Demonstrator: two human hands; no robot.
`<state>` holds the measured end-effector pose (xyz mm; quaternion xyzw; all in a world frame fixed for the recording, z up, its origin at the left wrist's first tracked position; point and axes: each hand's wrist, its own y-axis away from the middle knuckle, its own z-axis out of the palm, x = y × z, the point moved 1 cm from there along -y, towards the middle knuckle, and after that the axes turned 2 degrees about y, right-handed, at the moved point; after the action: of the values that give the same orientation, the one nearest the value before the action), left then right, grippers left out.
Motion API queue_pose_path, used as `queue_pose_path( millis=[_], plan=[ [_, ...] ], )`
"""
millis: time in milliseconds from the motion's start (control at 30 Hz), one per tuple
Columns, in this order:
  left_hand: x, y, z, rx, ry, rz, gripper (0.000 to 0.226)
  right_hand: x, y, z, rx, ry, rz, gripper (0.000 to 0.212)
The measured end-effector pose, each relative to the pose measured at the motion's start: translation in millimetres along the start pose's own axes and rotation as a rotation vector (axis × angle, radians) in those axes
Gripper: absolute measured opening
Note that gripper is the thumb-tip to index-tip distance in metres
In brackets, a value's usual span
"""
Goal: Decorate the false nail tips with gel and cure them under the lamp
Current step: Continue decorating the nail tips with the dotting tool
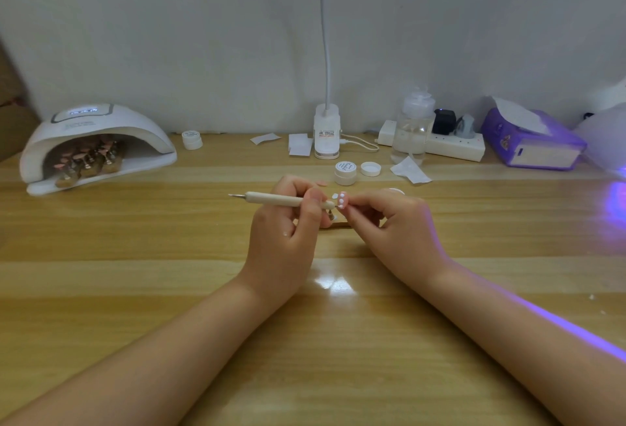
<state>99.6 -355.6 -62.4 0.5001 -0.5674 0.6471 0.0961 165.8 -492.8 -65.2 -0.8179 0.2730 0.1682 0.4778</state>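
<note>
A pink false nail tip [342, 200] is held above the middle of the wooden table [169, 256], pinched at its lower end between thumb and fingertips of the right hand [389, 225]. Three white raised dots are seen on the tip's surface, one near the top and two side by side lower down. A small white patch lies just left of the tip; whether it is gel or part of the tool cannot be told.

A beige dotting pen [281, 199] is gripped by the curled fingers of the left hand [288, 225], lying nearly level, its metal point aimed left and its near end touching or just beside the tip.

The white curing lamp [98, 144] stands at the far left, with several pink tips on holders [88, 161] inside its opening.

An opened gel pot [345, 173] is set just beyond the hands, its lid [370, 168] beside it on the right.
</note>
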Motion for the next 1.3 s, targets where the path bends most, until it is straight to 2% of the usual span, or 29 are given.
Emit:
queue_pose_path(
  millis=[167, 367, 600, 800, 1033, 1300],
  plan=[
    [1.7, 0.5, 0.1, 0.007, 0.038, 0.033, 0.018, 0.6, -0.4, 0.0, 0.002, -0.005, 0.021, 0.008],
    [3.7, -3.3, -1.7, 0.031, 0.1, 0.119, 0.01, 3.6, -0.7, -0.5, 0.046, -0.043, 0.071, 0.008],
    [-3.8, -5.0, -4.1, 0.076, 0.098, 0.069, 0.009, 2.5, -3.2, -5.4, 0.145, -0.008, -0.036, 0.012],
    [-5.7, -5.7, -4.4, 0.102, 0.128, 0.037, 0.01, 5.0, -2.9, -4.0, 0.14, -0.029, -0.044, 0.01],
    [-7.8, -4.8, -3.2, 0.087, 0.103, 0.043, 0.01, 8.9, -2.2, -1.7, 0.067, 0.124, 0.063, 0.006],
    [-8.9, -3.8, -2.2, 0.068, 0.081, 0.037, 0.011, 17.6, -2.6, 3.0, -0.135, 0.223, 0.269, 0.012]
  ],
)
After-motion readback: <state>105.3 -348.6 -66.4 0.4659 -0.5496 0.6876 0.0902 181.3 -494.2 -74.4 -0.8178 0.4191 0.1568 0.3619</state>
